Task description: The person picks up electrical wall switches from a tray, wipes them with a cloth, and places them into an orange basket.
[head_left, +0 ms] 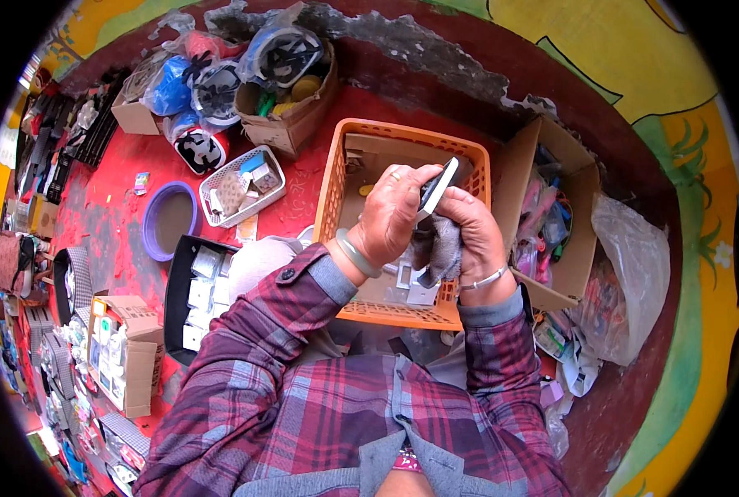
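Note:
Above an orange plastic basket (333, 178), both my hands are closed around a small flat slab (439, 189) with a dark face and a white edge; its exact kind is unclear. My left hand (392, 209) grips it from the left, thumb and fingers pinched. My right hand (479, 236) holds its lower right part together with a bunched grey cloth (444, 250), which hangs below the fingers. Inside the basket lie a cardboard sheet and several small white boxes (421, 292), partly hidden by my hands and the cloth.
To the right stands an open cardboard box (572, 269) with mixed goods, beside a clear plastic bag (630, 282). On the left are a black bin (179, 277) of white packets, a purple basin (149, 222) and a white basket (238, 217). Bagged helmets (282, 56) are piled behind.

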The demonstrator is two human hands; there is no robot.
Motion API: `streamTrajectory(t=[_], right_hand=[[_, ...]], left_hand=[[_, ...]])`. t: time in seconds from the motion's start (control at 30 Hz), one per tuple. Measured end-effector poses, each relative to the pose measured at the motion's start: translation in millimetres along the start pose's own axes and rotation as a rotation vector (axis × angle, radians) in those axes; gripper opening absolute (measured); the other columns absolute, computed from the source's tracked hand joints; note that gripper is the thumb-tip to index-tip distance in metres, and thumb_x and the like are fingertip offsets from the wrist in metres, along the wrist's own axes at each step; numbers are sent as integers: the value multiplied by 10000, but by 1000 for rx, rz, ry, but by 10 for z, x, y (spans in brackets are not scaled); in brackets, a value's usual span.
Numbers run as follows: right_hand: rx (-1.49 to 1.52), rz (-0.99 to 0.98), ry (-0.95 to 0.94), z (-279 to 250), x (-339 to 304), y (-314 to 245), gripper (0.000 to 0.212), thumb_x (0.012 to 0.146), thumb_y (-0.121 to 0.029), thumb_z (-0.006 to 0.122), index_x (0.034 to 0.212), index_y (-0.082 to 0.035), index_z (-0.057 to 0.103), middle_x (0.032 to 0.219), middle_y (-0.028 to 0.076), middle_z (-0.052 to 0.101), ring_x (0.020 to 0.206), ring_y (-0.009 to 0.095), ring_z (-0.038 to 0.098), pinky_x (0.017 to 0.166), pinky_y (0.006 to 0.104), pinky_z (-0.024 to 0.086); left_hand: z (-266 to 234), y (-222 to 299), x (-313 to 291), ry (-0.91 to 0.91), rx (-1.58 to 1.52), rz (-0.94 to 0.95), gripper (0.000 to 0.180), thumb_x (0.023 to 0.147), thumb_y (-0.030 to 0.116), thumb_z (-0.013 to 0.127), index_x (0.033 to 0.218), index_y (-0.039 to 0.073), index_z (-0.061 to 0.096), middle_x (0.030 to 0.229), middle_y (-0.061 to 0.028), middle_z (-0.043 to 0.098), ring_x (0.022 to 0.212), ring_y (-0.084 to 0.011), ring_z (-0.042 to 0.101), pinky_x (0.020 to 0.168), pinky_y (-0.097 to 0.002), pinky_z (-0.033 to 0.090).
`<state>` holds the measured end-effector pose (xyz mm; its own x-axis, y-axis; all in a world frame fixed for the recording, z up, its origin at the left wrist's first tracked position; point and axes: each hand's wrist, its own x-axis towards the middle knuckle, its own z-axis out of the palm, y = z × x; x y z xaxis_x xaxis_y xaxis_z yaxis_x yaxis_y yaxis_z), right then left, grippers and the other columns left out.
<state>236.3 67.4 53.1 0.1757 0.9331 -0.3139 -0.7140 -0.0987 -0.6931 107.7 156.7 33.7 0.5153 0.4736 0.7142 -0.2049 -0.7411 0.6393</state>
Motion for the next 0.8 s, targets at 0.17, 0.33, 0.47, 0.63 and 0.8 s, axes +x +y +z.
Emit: streamTrajectory(t=[0.17, 0.33, 0.47, 0.63, 0.8], right_hand=[[97, -56, 102, -95, 53, 87, 78, 825, -33, 637, 889, 9, 622, 830, 68, 656, 758, 136, 626, 680, 248, 512], [-51, -366, 275, -189, 45, -175, 72, 865, -52, 604, 930, -24, 590, 835, 62, 649, 699, 139, 640, 605, 235, 538], [-44, -417, 168, -153, -71, -339, 185, 894, -59, 582, 1070, 0, 577, 946, 71, 649, 818, 131, 634, 746, 251, 526], [-447, -620, 145, 121, 14, -66, 294, 904, -62, 579, 1185, 13, 534, 1111, 75, 595, 1003, 137, 576, 875, 260, 474], [-1120, -995, 217, 188, 118, 299, 240, 866, -47, 594, 1105, -36, 617, 1164, 127, 605, 1080, 263, 580, 935, 342, 451]], left_hand=[[82, 43, 6, 61, -583, -454, 571, 1012, 426, 250, 1192, -31, 541, 1065, -126, 611, 942, -220, 577, 860, -320, 442], [48, -98, 34, 176, -1235, -832, 613, 1001, 476, 227, 1200, -11, 542, 1114, -125, 628, 989, -228, 630, 870, -338, 513], [10, -143, 53, 212, -1467, -1043, 613, 997, 487, 211, 1229, 6, 510, 1145, -131, 615, 1009, -263, 629, 898, -371, 510], [69, -146, 30, 157, -1412, -1078, 648, 990, 520, 186, 1279, 18, 475, 1198, -130, 589, 1066, -261, 598, 957, -379, 468], [188, -38, -26, 230, -1222, -1118, 506, 990, 504, 297, 1110, 87, 558, 1026, -61, 622, 944, -188, 609, 867, -338, 495]])
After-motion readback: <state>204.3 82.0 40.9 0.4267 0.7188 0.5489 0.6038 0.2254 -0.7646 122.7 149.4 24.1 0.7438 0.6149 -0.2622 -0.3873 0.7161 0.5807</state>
